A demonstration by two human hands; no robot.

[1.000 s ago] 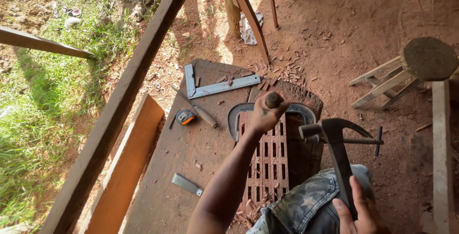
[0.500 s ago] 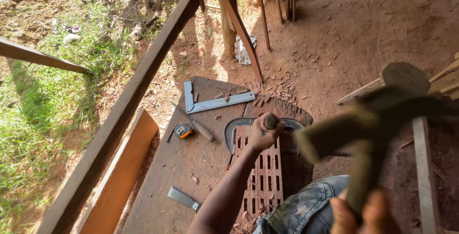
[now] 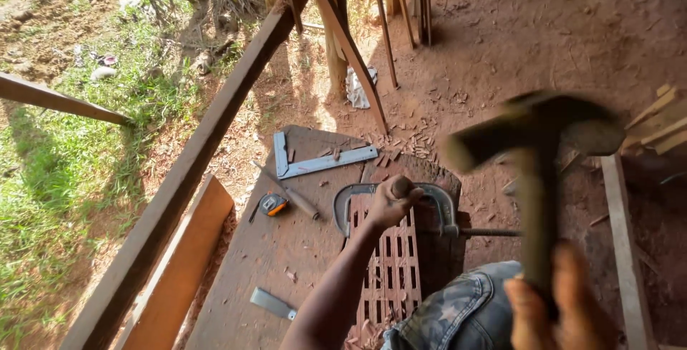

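Head view, left hand point(image 3: 390, 203) gripping chisel point(image 3: 402, 187) upright, hammer point(image 3: 537, 149) (blurred) raised in right hand point(image 3: 562, 310)

Slatted panel point(image 3: 390, 264) on table point(image 3: 279, 250) under C-clamp point(image 3: 440, 203), framing square point(image 3: 315, 160) behind it, tape measure point(image 3: 273, 204) and chisel point(image 3: 300, 203) to its left, scraper point(image 3: 272, 303) nearest, plank point(image 3: 182, 271) left of table

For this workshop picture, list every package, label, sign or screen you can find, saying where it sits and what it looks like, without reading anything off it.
No packages, signs or screens show.
Closest to a labelled thing: tape measure, a small orange and black case with a pale patch on top, on the dark board below the metal square, left of the left hand.
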